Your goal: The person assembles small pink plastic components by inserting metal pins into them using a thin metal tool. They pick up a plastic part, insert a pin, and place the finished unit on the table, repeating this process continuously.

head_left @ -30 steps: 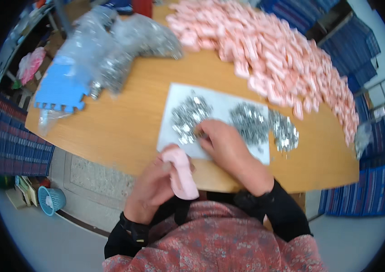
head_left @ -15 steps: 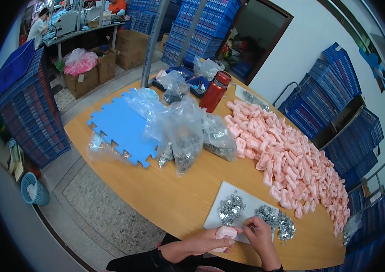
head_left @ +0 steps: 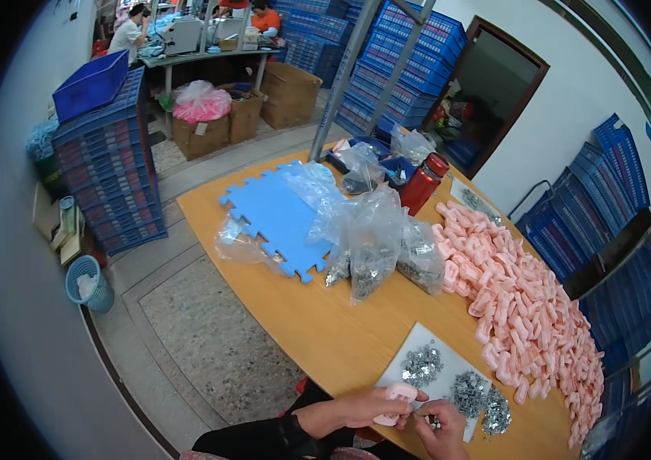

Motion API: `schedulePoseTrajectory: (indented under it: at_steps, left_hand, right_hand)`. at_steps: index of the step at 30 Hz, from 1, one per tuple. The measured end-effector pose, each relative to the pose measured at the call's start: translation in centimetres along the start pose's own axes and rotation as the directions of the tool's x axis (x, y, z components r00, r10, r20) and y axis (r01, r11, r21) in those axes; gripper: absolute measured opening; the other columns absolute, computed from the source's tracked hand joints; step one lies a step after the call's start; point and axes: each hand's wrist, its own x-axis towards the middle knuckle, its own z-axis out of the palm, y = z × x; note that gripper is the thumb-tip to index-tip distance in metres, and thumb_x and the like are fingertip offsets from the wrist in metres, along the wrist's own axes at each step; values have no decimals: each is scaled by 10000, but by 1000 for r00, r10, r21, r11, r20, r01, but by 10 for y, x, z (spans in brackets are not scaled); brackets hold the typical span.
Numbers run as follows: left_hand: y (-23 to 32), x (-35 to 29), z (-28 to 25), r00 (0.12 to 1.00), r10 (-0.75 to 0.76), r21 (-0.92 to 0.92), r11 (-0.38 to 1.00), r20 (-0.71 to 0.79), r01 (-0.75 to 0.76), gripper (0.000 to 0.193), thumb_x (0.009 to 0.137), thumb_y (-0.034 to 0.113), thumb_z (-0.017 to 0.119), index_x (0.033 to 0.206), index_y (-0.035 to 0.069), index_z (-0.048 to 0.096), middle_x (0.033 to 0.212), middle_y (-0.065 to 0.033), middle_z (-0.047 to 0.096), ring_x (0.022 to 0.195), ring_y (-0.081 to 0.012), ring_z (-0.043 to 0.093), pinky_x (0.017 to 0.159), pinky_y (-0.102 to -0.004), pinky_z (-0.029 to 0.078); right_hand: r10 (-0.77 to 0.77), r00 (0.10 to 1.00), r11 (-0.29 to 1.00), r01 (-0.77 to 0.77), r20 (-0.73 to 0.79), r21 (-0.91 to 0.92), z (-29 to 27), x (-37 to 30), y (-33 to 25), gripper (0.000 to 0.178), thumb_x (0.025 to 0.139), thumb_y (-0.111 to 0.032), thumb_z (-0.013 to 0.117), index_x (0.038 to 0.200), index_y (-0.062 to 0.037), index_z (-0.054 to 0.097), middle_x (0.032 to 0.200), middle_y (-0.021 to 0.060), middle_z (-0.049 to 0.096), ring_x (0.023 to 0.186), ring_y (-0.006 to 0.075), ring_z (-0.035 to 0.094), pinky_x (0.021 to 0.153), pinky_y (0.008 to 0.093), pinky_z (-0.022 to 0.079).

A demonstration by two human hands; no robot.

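Note:
My left hand [head_left: 356,408] is closed around a pale pink moulded plastic piece [head_left: 400,393], held at the table's near edge. Close beside it is my right hand [head_left: 443,431], its thumb and fingers pinched together at the lower side of the pink piece. Whatever is between those fingertips is too small to make out. Just beyond both hands lies a white board [head_left: 394,366] bearing heaps of small shiny silver parts [head_left: 423,366]. Another silver heap [head_left: 497,415] spills off the board's right side onto the wood.
A large pile of pink pieces [head_left: 529,314] covers the table's right side. Clear bags of silver parts [head_left: 375,257], a blue foam mat [head_left: 271,218] and a red bottle [head_left: 424,184] stand farther back. Stacked blue crates [head_left: 110,169] and a bin [head_left: 87,285] are left; two people sit far off.
The whole scene has shifted to the right in the picture as my view turned left. Both hands stay together, the pink piece still in my left hand and the right now closer against it.

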Motion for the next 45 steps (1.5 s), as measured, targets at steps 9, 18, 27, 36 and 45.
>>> schedulePoseTrajectory:
  at_steps: [9,18,27,36,45]
  left_hand:
    - [-19,0,38,989,-19,103,994,-146,34,418,951,112,614,1332,-3,487,919,-46,618,743,-129,626,657,-257,532]
    - [-57,48,88,954,-206,87,969,-215,229,452,869,59,644,1291,46,486,897,-55,617,713,-149,641,627,-299,559]
    - [-82,86,124,846,-313,178,890,-431,420,457,840,-40,607,1287,7,523,990,-83,635,874,-184,663,778,-376,604]
    - [-120,113,156,883,-154,436,824,-444,363,450,864,-8,659,1289,29,514,948,-53,624,829,-178,653,746,-310,556]
    - [-137,135,178,957,-15,822,507,-291,259,373,910,38,649,1261,86,531,911,26,558,815,-42,549,673,-204,466]
  right_hand:
    - [-350,935,923,354,53,-154,-24,-21,22,222,715,-10,740,821,-74,556,781,93,631,704,285,646,620,357,525]
    - [-402,916,913,402,5,-67,-87,-80,57,222,719,-41,767,863,-50,600,803,99,638,731,290,648,628,364,525]
    - [-367,925,929,369,-103,5,-119,-137,105,213,767,-65,720,968,-45,654,972,99,652,879,288,653,753,372,543]
    - [70,945,971,9,-321,237,-136,-190,122,154,803,-37,716,918,-55,615,843,84,630,737,240,630,642,336,512]
    - [507,847,549,-177,-158,817,-125,-215,133,207,891,-32,678,1065,-32,566,892,-19,617,755,18,530,653,192,436]
